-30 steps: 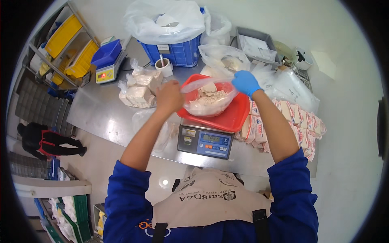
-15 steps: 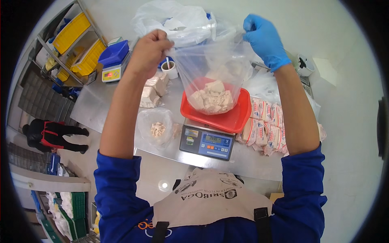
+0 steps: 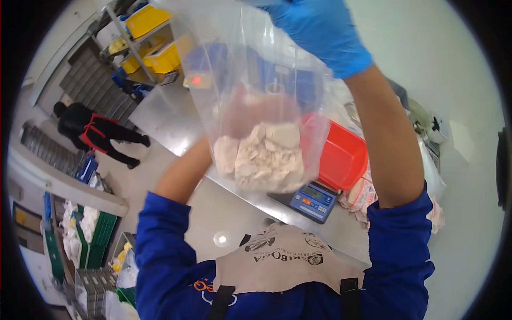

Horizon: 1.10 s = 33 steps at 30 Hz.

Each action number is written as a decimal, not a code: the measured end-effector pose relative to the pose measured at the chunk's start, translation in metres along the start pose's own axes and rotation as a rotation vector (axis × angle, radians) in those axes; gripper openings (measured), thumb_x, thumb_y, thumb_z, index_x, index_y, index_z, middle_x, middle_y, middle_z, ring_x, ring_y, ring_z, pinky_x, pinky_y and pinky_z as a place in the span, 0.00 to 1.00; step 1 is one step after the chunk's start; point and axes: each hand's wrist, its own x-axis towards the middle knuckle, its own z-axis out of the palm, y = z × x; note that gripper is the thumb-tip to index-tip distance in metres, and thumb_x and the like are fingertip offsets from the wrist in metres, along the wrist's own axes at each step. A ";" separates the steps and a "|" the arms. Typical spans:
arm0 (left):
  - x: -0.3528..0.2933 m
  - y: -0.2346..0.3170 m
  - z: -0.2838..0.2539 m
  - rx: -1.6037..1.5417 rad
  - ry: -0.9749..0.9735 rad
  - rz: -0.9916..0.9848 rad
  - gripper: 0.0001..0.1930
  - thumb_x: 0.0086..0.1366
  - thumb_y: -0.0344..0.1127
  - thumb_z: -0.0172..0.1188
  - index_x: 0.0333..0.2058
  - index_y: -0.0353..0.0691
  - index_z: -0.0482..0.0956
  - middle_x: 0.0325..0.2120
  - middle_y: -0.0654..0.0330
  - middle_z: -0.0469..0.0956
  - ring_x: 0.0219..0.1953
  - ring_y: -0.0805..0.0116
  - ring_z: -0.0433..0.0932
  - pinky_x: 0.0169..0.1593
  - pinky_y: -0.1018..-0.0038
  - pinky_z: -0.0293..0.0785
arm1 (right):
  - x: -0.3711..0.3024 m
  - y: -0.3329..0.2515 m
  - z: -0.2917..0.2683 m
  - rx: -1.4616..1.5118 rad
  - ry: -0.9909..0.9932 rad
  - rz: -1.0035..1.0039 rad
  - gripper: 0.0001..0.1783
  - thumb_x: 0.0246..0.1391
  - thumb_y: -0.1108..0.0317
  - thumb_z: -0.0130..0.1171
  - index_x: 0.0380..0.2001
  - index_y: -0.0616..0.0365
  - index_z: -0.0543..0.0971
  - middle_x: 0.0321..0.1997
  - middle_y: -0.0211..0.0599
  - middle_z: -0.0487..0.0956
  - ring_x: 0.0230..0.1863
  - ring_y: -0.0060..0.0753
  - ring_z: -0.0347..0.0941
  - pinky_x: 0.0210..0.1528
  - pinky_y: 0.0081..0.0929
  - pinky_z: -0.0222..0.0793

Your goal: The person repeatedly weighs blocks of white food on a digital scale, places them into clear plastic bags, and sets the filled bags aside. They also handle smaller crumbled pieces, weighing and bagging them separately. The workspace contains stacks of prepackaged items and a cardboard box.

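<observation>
A clear plastic bag (image 3: 312,160) with pale, crumbly chunks (image 3: 269,160) in its bottom hangs close in front of me. My right hand (image 3: 320,34), in a blue glove, grips its upper part; the fingertips are partly cut off by the top edge. My left forearm (image 3: 186,168) passes behind the bag. The left hand is only a blurred pinkish shape through the plastic, its fingers unreadable. Behind the bag, a red tray (image 3: 344,154) rests on a digital scale (image 3: 314,202), part of which the bag covers.
Red-and-white packets (image 3: 360,197) lie beside the tray on the steel table (image 3: 165,120). A white cup (image 3: 438,130) stands at the right. Yellow bins (image 3: 162,56) fill a shelf at the far left. Another person (image 3: 88,130) stands at the left, above green crates (image 3: 101,234).
The bag has come up off the red tray and nearer to me. My left hand has moved from the bag's top edge to behind it. My view has turned.
</observation>
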 end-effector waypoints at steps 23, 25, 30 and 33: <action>-0.149 -0.042 -0.039 0.256 -0.106 -0.587 0.15 0.63 0.42 0.63 0.37 0.34 0.78 0.37 0.56 0.77 0.42 0.63 0.75 0.48 0.66 0.72 | -0.007 0.063 0.134 -0.241 -0.489 0.262 0.31 0.56 0.38 0.57 0.18 0.55 0.84 0.29 0.42 0.84 0.30 0.40 0.80 0.35 0.37 0.74; -0.155 -0.040 -0.049 0.575 -0.179 -0.513 0.14 0.63 0.41 0.63 0.41 0.37 0.78 0.39 0.58 0.78 0.42 0.64 0.76 0.48 0.67 0.72 | -0.007 0.044 0.128 -0.283 -0.405 0.197 0.26 0.56 0.41 0.58 0.26 0.55 0.84 0.32 0.43 0.83 0.32 0.39 0.80 0.37 0.38 0.74; -0.183 -0.046 -0.102 0.843 -0.041 -0.497 0.16 0.65 0.44 0.59 0.45 0.40 0.82 0.39 0.51 0.82 0.43 0.58 0.80 0.48 0.63 0.73 | -0.110 -0.058 0.161 -0.358 0.033 -0.329 0.23 0.59 0.54 0.57 0.55 0.50 0.78 0.44 0.40 0.81 0.57 0.40 0.73 0.55 0.48 0.66; -0.220 -0.054 -0.090 0.732 0.052 -0.329 0.16 0.65 0.46 0.58 0.40 0.40 0.85 0.34 0.45 0.83 0.39 0.50 0.82 0.46 0.60 0.74 | -0.162 -0.031 0.192 -0.293 -0.520 -0.521 0.19 0.57 0.58 0.57 0.51 0.48 0.80 0.40 0.40 0.82 0.50 0.39 0.77 0.51 0.50 0.68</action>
